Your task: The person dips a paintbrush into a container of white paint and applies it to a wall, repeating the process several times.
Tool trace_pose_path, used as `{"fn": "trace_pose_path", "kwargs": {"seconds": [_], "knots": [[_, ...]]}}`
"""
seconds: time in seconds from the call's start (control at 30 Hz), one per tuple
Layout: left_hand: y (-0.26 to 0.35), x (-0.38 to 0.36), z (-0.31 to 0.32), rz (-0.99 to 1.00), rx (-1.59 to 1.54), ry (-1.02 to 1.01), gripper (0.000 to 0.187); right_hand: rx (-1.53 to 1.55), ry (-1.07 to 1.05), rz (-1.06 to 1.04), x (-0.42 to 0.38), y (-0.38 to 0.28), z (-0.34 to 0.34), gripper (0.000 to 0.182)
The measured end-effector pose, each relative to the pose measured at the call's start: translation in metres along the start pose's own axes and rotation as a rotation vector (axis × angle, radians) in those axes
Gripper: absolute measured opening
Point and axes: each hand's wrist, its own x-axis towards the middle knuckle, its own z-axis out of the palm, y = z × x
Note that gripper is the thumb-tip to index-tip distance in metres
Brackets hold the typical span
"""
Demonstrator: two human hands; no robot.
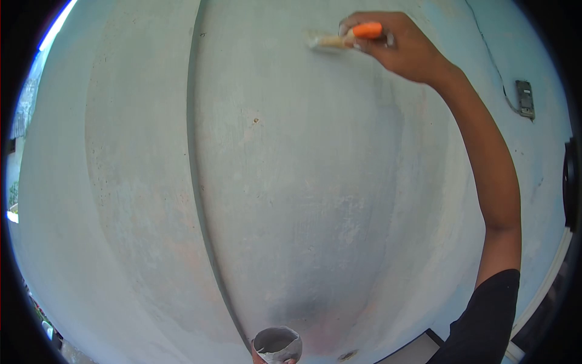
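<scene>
Head view: the brush (333,41) was clamped in the right hand (399,47), with open wall (291,164) toward the strip edge (191,109). Below, the cup (292,350) was gripped by the left hand (257,358).

light: soft, moderate, fairly even | glare: blown-out sliver, upper left edge | shade: dim grey patch on wall (291,158), lower centre | blur: brush (333,42) tip smeared | distortion: fisheye, vertical ridge (191,121) bowed, corners black
</scene>
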Motion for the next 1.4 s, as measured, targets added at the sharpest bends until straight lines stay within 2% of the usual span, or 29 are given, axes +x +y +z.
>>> {"fn": "trace_pose_path", "kwargs": {"seconds": [0.07, 0.13, 0.17, 0.23, 0.3, 0.37, 0.5, 0.53, 0.6, 0.63, 0.7, 0.73, 0.77, 0.83, 0.9, 0.97, 1.03, 1.1, 1.27, 1.33, 1.4], "knots": [[0.000, 0.004, 0.001, 0.035, -0.064, -0.032, 0.078, -0.023, -0.057, 0.080, -0.026, -0.021, -0.001, 0.017], [0.006, 0.000, -0.003, 0.066, -0.128, -0.057, 0.077, 0.212, -0.232, 0.039, -0.047, -0.036, -0.007, 0.014], [0.011, -0.002, -0.004, 0.054, -0.135, -0.068, 0.075, 0.208, -0.232, 0.038, -0.050, -0.044, -0.010, 0.014], [0.019, -0.003, -0.006, 0.044, -0.143, -0.082, 0.074, 0.584, -0.504, 0.472, -0.051, -0.055, -0.017, 0.016], [0.025, -0.006, -0.007, 0.065, -0.123, -0.060, 0.075, 0.601, -0.544, 0.495, -0.045, -0.040, -0.008, 0.023], [0.032, -0.006, -0.006, 0.054, -0.137, -0.070, 0.075, 0.387, -0.358, 0.390, -0.029, -0.017, 0.001, 0.030], [0.016, -0.009, -0.008, 0.102, -0.146, -0.027, 0.078, 0.204, -0.119, 0.286, 0.020, 0.018, -0.001, 0.033], [0.006, -0.012, -0.009, 0.103, -0.142, -0.019, 0.078, 0.211, -0.116, 0.283, 0.033, 0.022, -0.006, 0.033], [-0.009, -0.018, -0.012, 0.084, -0.012, 0.067, 0.082, 0.468, -0.027, 0.411, 0.057, 0.024, -0.027, 0.018], [-0.007, -0.017, -0.012, 0.086, -0.008, 0.074, 0.082, 0.474, -0.023, 0.407, 0.064, 0.030, -0.030, 0.018], [0.000, -0.013, -0.008, 0.116, -0.040, 0.094, 0.087, 0.225, 0.143, 0.257, 0.075, 0.043, -0.035, 0.021], [-0.006, -0.014, -0.008, 0.119, -0.038, 0.101, 0.087, -0.001, 0.192, 0.154, 0.079, 0.049, -0.037, 0.022], [-0.015, -0.016, -0.008, 0.092, -0.022, 0.140, 0.089, 0.004, 0.198, 0.149, 0.085, 0.061, -0.035, 0.022], [-0.016, -0.015, -0.005, 0.065, -0.003, 0.186, 0.090, -0.016, 0.394, 0.000, 0.092, 0.084, -0.024, 0.022], [0.006, -0.010, 0.003, 0.070, 0.010, 0.140, 0.092, -0.016, 0.441, 0.025, 0.089, 0.083, -0.012, 0.021], [0.001, -0.010, 0.012, 0.049, -0.041, 0.153, 0.090, -0.017, 0.487, 0.050, 0.084, 0.089, 0.002, 0.020], [-0.005, -0.013, 0.023, 0.025, -0.095, 0.163, 0.089, -0.003, 0.639, -0.132, 0.078, 0.098, 0.018, 0.018], [-0.009, -0.010, 0.031, -0.105, -0.165, 0.137, 0.086, -0.026, 0.685, -0.154, 0.078, 0.109, 0.028, 0.017], [-0.003, 0.008, 0.035, -0.112, -0.110, 0.108, 0.086, -0.033, 0.721, -0.110, 0.076, 0.096, 0.032, 0.019], [0.000, 0.014, 0.038, -0.117, -0.091, 0.095, 0.086, 0.089, 0.509, -0.130, 0.078, 0.087, 0.031, 0.017], [0.004, 0.016, 0.039, -0.128, -0.074, 0.081, 0.086, 0.003, 0.459, -0.188, 0.071, 0.075, 0.033, 0.015]]}}
